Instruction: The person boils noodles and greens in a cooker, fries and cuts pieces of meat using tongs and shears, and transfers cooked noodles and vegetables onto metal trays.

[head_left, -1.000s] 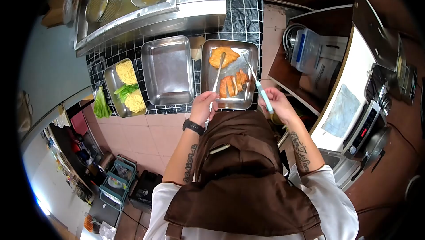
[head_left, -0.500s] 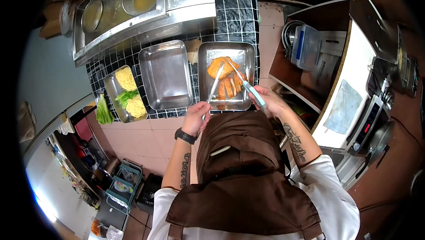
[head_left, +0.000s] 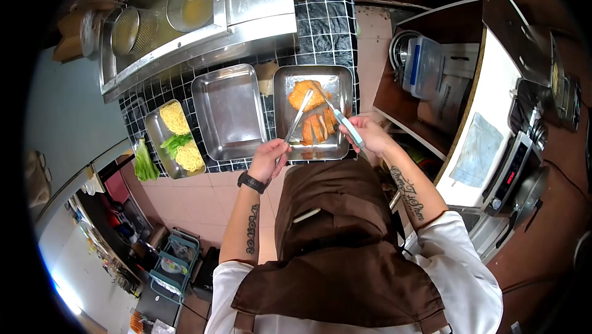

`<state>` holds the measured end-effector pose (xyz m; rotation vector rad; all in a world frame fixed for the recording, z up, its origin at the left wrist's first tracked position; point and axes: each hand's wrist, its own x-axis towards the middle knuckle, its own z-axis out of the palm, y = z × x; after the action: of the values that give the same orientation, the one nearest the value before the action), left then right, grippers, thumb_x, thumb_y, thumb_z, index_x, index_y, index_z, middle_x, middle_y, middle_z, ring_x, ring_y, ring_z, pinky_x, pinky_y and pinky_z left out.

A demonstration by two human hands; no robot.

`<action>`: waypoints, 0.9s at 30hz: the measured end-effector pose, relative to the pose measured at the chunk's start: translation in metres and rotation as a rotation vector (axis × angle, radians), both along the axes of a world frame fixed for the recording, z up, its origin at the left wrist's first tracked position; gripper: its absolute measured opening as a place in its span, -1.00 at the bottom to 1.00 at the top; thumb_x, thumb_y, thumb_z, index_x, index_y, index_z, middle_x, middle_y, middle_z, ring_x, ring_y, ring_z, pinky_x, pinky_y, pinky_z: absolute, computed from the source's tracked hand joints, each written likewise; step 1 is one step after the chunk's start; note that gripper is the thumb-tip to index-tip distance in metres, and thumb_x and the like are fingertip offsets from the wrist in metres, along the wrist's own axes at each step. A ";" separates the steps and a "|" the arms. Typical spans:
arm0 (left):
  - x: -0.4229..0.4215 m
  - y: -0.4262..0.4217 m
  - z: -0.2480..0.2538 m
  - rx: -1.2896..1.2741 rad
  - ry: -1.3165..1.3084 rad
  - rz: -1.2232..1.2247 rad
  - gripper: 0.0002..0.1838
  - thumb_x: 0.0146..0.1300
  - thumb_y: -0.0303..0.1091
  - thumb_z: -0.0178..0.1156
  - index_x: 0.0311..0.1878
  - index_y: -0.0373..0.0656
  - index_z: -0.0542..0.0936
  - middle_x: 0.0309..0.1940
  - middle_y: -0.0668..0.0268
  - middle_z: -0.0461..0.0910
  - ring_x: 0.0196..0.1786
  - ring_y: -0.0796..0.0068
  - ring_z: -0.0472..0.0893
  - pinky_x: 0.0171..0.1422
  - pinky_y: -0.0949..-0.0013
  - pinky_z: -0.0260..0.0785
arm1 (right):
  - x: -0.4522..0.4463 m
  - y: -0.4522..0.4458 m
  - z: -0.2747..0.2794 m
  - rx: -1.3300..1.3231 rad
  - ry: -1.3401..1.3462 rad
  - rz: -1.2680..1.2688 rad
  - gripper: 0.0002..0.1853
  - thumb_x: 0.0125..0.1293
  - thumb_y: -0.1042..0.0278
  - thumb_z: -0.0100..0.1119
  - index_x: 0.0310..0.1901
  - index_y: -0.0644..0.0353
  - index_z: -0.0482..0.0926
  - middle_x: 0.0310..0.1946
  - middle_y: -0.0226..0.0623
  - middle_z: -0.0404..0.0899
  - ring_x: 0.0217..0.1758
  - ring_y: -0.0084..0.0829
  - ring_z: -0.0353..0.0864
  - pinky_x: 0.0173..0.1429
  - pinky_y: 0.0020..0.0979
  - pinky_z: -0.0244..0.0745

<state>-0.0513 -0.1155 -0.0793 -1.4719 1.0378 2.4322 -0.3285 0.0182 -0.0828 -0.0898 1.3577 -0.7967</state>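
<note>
My left hand (head_left: 270, 156), wearing a black wristband, is closed around slim metal tongs (head_left: 298, 119). Their tip rests on an uncut golden fried cutlet (head_left: 302, 92). In my right hand (head_left: 370, 136) is a pair of scissors (head_left: 350, 129) with light blue handles, its blades reaching to the cutlet's right edge. The handles look close together; whether the blades grip any meat is too small to tell. Just below the cutlet lie several cut strips of fried cutlet (head_left: 316, 128). All of this food sits in a rectangular metal tray (head_left: 279, 81).
Left of it stands a second metal tray (head_left: 197, 103), then a narrow tray (head_left: 153, 129) with noodles and greens. More greens (head_left: 145, 162) lie at the counter's left end. Behind is a metal cooker (head_left: 259, 1) with strainer baskets (head_left: 190, 4). An open cabinet (head_left: 431, 112) stands right.
The scissors' handles have come together from a wider spread. Both hands stay at the tray, and the tongs remain on the cutlet. The whole view has shifted slightly.
</note>
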 end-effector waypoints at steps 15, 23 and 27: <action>-0.001 0.000 -0.009 -0.004 0.016 -0.032 -0.72 0.55 -0.21 0.03 -0.24 -0.19 0.54 -0.77 0.43 0.34 -0.85 0.67 0.14 -0.76 0.54 -0.04 | -0.004 -0.007 -0.007 0.013 0.023 0.003 -0.65 0.38 0.06 0.32 -0.40 0.17 0.54 -0.64 -0.45 0.48 -0.73 -0.59 0.40 -0.60 -0.52 0.31; 0.000 0.007 -0.013 0.024 0.049 0.079 -0.73 0.57 -0.21 -0.02 -0.20 -0.18 0.52 -0.76 0.43 0.34 -0.85 0.66 0.13 -0.78 0.54 -0.03 | 0.009 0.043 0.007 -0.038 0.060 0.073 -0.66 0.35 0.03 0.35 -0.33 0.15 0.55 -0.52 -0.53 0.47 -0.52 -0.67 0.39 -0.43 -0.54 0.32; -0.003 0.010 -0.012 0.078 0.048 0.103 -0.74 0.57 -0.21 -0.02 -0.19 -0.17 0.51 -0.75 0.42 0.34 -0.85 0.66 0.14 -0.78 0.54 -0.02 | 0.017 0.048 0.008 -0.015 0.113 0.176 -0.67 0.34 0.02 0.34 -0.26 0.15 0.59 -0.48 -0.57 0.47 -0.43 -0.68 0.37 -0.32 -0.53 0.31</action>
<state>-0.0538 -0.1057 -0.0914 -1.4836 0.8853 2.5590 -0.3120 0.0660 -0.0747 -0.2661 1.4291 -0.6620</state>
